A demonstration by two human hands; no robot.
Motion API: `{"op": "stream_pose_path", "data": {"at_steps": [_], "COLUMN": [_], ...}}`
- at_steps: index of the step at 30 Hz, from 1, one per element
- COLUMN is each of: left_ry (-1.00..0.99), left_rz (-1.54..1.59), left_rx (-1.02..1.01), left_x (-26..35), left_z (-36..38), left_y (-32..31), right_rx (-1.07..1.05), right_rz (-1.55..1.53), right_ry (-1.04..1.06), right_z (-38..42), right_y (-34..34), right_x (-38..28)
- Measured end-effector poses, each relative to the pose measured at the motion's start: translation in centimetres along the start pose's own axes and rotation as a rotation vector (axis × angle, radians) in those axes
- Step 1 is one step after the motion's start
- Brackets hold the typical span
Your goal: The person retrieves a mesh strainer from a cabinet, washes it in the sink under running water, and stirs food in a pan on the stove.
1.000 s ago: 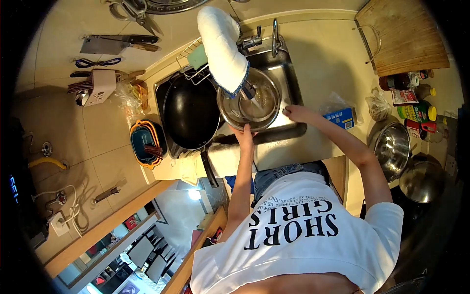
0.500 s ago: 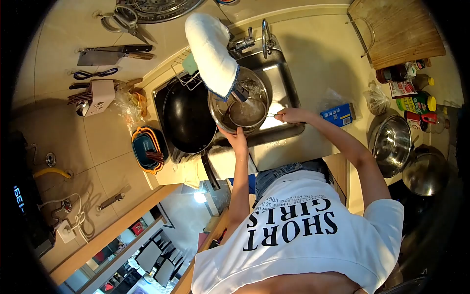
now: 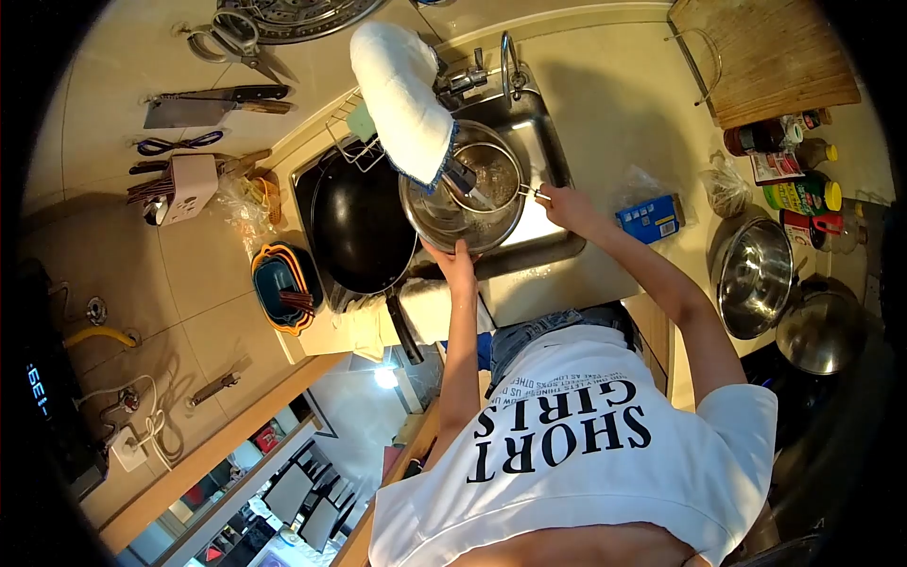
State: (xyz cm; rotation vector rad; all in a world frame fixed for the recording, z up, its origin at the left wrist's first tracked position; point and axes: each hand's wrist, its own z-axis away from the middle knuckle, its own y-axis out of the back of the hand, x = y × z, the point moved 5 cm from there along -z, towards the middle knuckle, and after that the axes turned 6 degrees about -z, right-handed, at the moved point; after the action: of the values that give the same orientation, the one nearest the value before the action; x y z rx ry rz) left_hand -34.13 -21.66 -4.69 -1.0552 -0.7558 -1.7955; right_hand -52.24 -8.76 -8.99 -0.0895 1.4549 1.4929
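Over the sink [image 3: 567, 248] a round bowl [image 3: 439, 215] is held at its near rim by my left hand [image 3: 453, 266], fingers closed on the edge. Inside the bowl's far right part sits a small round strainer [image 3: 505, 172] with a thin wire handle. My right hand [image 3: 569, 210] grips that handle from the right. Above both hangs a white cloth wrapping [image 3: 402, 94], with a dark nozzle [image 3: 461, 178] sticking out of its lower end. Water appears to run from the nozzle into the strainer. The strainer's left edge is partly hidden by the nozzle.
Left of the bowl a black wok [image 3: 359, 227] rests in the sink, its handle [image 3: 404, 331] pointing toward me. Nested colored baskets [image 3: 283, 293] stand farther left. To the right lie a blue box [image 3: 650, 219], steel bowls [image 3: 756, 279], bottles [image 3: 803, 194] and a cutting board [image 3: 761, 61].
The strainer has shifted away from me and tilted within the bowl. My right hand moved slightly forward with its handle, while my left hand stays on the rim.
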Motion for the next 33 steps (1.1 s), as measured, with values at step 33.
{"op": "stream_pose_path", "data": {"at_steps": [33], "left_ry": [0.008], "left_rz": [0.058], "left_rx": [0.000], "left_x": [-0.9], "left_z": [0.3], "left_y": [-0.8], "right_rx": [-0.394], "right_rz": [-0.192], "right_ry": [-0.172], "right_z": [-0.6], "right_y": [-0.3], "right_x": [0.1]}}
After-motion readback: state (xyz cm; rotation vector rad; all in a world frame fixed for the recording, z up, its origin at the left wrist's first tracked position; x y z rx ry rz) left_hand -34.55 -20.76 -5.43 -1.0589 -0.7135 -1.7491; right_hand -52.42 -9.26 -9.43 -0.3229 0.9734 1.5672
